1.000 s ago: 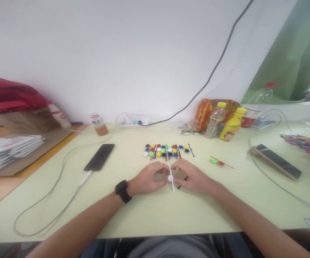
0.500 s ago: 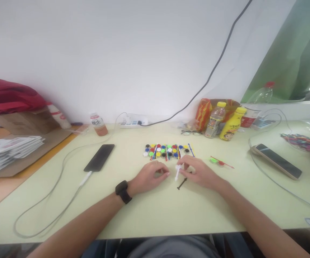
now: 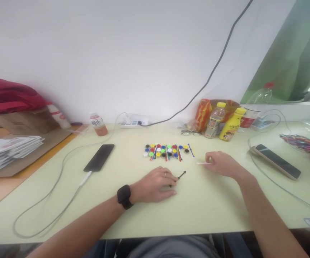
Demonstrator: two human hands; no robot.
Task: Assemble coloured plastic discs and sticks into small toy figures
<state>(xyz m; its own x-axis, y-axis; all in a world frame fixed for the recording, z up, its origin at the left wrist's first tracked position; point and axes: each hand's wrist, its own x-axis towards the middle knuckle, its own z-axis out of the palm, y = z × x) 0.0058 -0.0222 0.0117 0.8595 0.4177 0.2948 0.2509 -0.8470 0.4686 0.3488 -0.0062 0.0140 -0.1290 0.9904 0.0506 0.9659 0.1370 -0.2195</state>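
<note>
My left hand [image 3: 156,186], with a black watch on its wrist, rests on the pale green table [image 3: 149,215] and its fingertips pinch the near end of a small black stick [image 3: 181,175] that lies on the table. My right hand [image 3: 221,163] is out to the right, fingers closed on a thin white stick [image 3: 201,163] that points left. Behind both hands, rows of small coloured round caps and coloured sticks [image 3: 168,151] lie in a neat block.
A black phone [image 3: 99,157] on a white cable lies left; a second phone [image 3: 277,161] lies right. Drink bottles [image 3: 228,123] and a snack bag stand at the back, a power strip [image 3: 131,123] by the wall. A bowl of coloured pieces [image 3: 301,142] sits far right, another person's hand beside it.
My hands have parted. The right hand carried the white stick away to the right. The left hand moved nearer and took hold of the black stick.
</note>
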